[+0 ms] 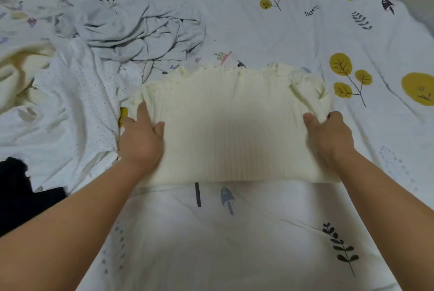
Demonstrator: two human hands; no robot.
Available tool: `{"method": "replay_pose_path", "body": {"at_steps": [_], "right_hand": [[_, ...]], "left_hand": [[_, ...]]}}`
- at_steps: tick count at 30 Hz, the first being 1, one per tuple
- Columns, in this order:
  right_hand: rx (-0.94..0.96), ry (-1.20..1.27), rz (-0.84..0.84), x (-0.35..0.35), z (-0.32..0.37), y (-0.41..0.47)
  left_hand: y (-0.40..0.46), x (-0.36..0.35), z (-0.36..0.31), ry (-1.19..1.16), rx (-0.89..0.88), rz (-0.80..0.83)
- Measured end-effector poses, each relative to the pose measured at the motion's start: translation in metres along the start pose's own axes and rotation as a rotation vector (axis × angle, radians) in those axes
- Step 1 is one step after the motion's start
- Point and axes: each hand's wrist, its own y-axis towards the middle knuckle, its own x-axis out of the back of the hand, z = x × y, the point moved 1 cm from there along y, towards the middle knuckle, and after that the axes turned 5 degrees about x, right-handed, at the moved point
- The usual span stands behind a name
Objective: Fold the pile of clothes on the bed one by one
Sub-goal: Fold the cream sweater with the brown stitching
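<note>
The left hand (141, 135) grips the left edge of one cream ribbed top (234, 126), thumb on the upper face and fingers tucked beneath. The right hand (330, 135) grips the right edge, fingers curled round the fabric. The top lies flat near the middle of the bed (234, 243), frilled edge pointing away from the person. Toward the bed's left edge lie four more garments: one grey garment (141, 32), crumpled; one white dotted garment (77, 107), touching the top's left side; one cream garment (21, 67); and one black garment (21, 196) at the near-left edge.
</note>
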Motion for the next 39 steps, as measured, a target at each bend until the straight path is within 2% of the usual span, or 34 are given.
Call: {"method": "replay_pose_path", "body": {"at_steps": [6, 9, 12, 17, 21, 23, 24, 26, 27, 29, 31, 35, 39], "right_hand": [[0.127, -0.030, -0.003, 0.028, -0.008, -0.029], [0.074, -0.081, 0.048, 0.034, -0.031, -0.054], [0.027, -0.167, 0.068, 0.026, -0.053, -0.068], [0.198, -0.142, -0.219, 0.016, -0.053, -0.052], [0.009, -0.014, -0.320, 0.016, -0.041, -0.037], [0.038, -0.127, -0.354, 0.014, -0.030, -0.045], [0.133, -0.199, -0.362, 0.010, -0.021, -0.055], [0.388, -0.339, -0.291, -0.012, -0.008, -0.088], [0.512, -0.429, -0.218, -0.029, -0.009, -0.103], [0.617, -0.639, 0.011, -0.057, -0.016, -0.119], [0.596, -0.788, 0.141, -0.070, -0.028, -0.111], [0.477, -0.784, 0.181, -0.067, -0.041, -0.084], [0.469, -0.761, 0.245, -0.065, -0.031, -0.086]], "left_hand": [[-0.023, 0.031, 0.016, -0.158, -0.140, -0.033], [-0.065, 0.037, 0.038, -0.148, -0.118, 0.076], [-0.081, 0.025, 0.059, -0.067, -0.005, 0.170], [-0.047, 0.017, 0.059, -0.134, 0.004, -0.094], [-0.039, 0.021, 0.044, -0.117, 0.167, -0.243], [-0.054, 0.021, 0.032, -0.129, 0.027, -0.326], [-0.065, 0.019, 0.025, -0.119, -0.107, -0.354], [-0.090, 0.006, 0.011, 0.002, -0.361, -0.341], [-0.100, -0.004, 0.008, 0.095, -0.422, -0.272], [-0.105, -0.021, 0.009, 0.260, -0.409, -0.092], [-0.098, -0.033, 0.017, 0.394, -0.367, 0.025], [-0.082, -0.044, 0.027, 0.407, -0.272, 0.126], [-0.085, -0.037, 0.018, 0.437, -0.250, 0.186]]}}
